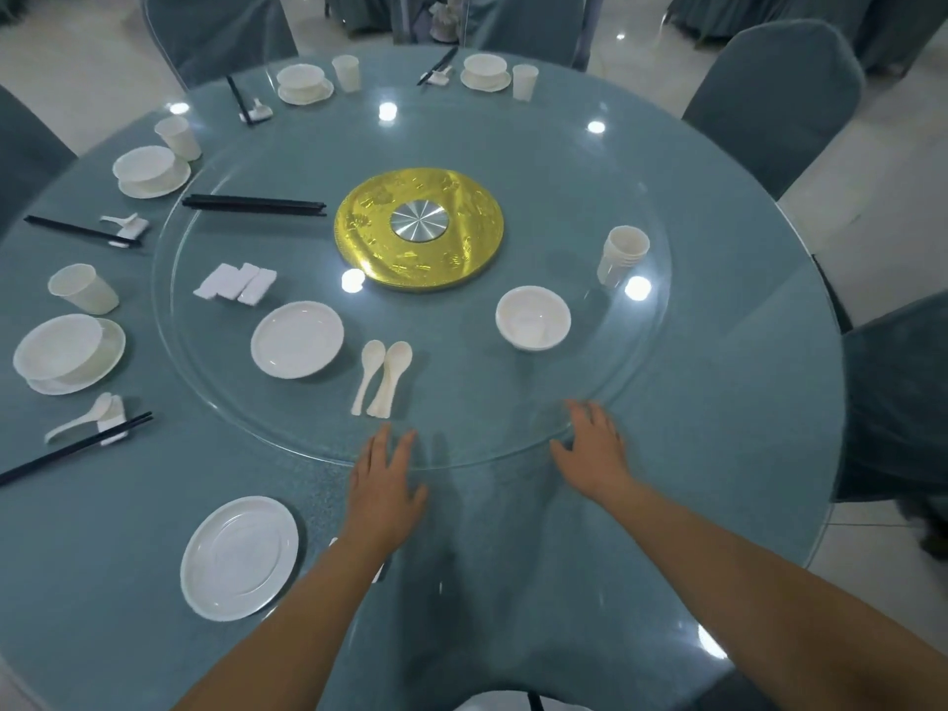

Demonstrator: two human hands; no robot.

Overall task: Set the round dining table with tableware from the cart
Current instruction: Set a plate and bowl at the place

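With both hands flat and holding nothing — left hand (386, 484) and right hand (592, 443) on the near rim of the glass turntable (590, 161) — rotate slowly so its spoons (382, 377), bowl (533, 318) and stacked cups (621, 255) arrive at the unset places without sliding across the bench (718, 428).

From my feed, blue-grey covered chairs ring the scene: one (774, 94) stands at the upper right, another (897, 402) sits at the right edge, one (220, 28) at the top left, and one (25, 151) partly cut off at the far left. Between them I see a pale tiled floor (872, 197) with a glossy sheen, catching small reflections of ceiling lights. At the top right, draped fabric (821, 12) in the same colour hangs in the background. A small pale object (443, 20) at top centre is too blurred to identify.
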